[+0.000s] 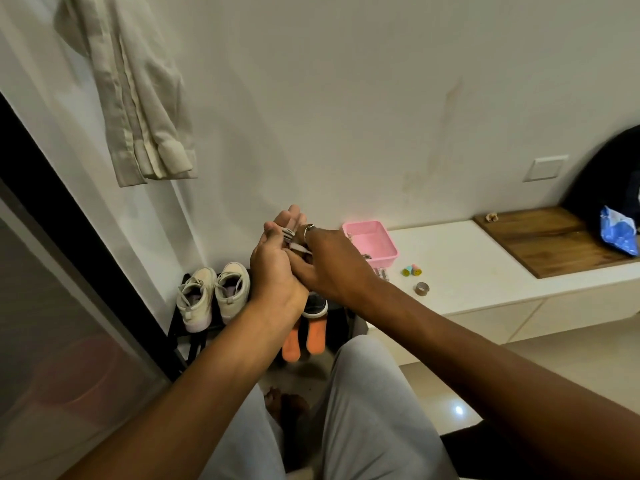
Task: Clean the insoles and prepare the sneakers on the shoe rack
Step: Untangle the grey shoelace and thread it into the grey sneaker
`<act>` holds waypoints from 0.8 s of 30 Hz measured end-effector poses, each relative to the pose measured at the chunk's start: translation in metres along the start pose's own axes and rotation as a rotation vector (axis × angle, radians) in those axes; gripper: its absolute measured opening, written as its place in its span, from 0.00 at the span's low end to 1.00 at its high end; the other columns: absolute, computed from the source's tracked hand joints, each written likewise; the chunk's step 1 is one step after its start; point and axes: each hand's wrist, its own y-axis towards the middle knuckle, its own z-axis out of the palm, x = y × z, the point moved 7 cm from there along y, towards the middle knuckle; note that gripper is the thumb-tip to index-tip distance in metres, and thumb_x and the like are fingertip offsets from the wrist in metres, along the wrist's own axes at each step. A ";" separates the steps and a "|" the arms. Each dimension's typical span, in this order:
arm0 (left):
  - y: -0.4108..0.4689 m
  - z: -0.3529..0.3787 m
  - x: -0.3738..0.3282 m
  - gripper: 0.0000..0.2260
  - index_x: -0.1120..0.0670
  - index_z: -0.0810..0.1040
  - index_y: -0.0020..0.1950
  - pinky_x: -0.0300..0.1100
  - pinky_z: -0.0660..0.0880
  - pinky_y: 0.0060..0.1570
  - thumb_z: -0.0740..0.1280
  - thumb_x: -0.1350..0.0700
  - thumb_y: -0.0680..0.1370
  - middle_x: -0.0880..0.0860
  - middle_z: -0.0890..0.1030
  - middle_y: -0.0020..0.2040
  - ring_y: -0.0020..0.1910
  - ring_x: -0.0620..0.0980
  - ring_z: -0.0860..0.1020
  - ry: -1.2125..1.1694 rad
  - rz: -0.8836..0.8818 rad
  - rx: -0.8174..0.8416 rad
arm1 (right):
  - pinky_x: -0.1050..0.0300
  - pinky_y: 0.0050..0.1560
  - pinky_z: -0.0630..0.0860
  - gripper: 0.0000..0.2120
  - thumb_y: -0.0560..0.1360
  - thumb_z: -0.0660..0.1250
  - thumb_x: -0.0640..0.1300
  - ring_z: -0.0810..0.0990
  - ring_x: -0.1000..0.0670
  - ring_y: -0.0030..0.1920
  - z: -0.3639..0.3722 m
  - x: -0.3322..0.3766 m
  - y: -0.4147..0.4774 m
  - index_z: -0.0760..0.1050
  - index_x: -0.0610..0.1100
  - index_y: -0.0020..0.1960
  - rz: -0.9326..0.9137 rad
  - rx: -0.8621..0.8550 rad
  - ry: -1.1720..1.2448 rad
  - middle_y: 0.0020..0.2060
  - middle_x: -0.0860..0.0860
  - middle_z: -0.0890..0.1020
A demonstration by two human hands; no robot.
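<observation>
My left hand (273,268) and my right hand (329,265) meet above the black shoe rack (180,327). Between them they hold a small grey striped item (294,242); what it is I cannot tell. Just under the hands a dark sneaker (314,305) with a white sole stands on the rack, mostly hidden. Two orange insoles (291,344) stick out below it, side by side. A pair of off-white sneakers (211,296) stands at the rack's left end, heels toward me.
A pink plastic basket (377,237) sits on the low white cabinet (467,265) to the right, with small coloured toys (412,271) and a tape roll (422,289). A wooden board (547,237) lies further right. A shirt (138,98) hangs on the wall. My knees fill the foreground.
</observation>
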 end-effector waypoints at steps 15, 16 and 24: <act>0.003 0.006 -0.010 0.12 0.56 0.76 0.58 0.53 0.71 0.72 0.53 0.54 0.87 0.54 0.82 0.61 0.62 0.51 0.81 -0.043 -0.008 0.064 | 0.41 0.45 0.82 0.17 0.77 0.71 0.51 0.84 0.42 0.35 -0.005 -0.022 0.000 0.83 0.39 0.37 0.401 -0.031 0.601 0.31 0.46 0.84; 0.002 0.007 -0.010 0.12 0.56 0.76 0.58 0.54 0.70 0.72 0.54 0.55 0.87 0.54 0.82 0.61 0.64 0.51 0.80 -0.042 0.000 0.065 | 0.42 0.45 0.82 0.17 0.75 0.73 0.50 0.84 0.43 0.34 -0.005 -0.023 0.000 0.83 0.38 0.36 0.422 -0.041 0.635 0.30 0.45 0.84; 0.003 0.006 -0.014 0.12 0.57 0.77 0.58 0.57 0.72 0.70 0.54 0.56 0.87 0.55 0.83 0.62 0.63 0.52 0.81 -0.008 0.036 0.074 | 0.51 0.41 0.81 0.12 0.71 0.78 0.42 0.83 0.48 0.34 -0.003 -0.025 0.000 0.76 0.40 0.48 0.399 -0.026 0.713 0.32 0.46 0.84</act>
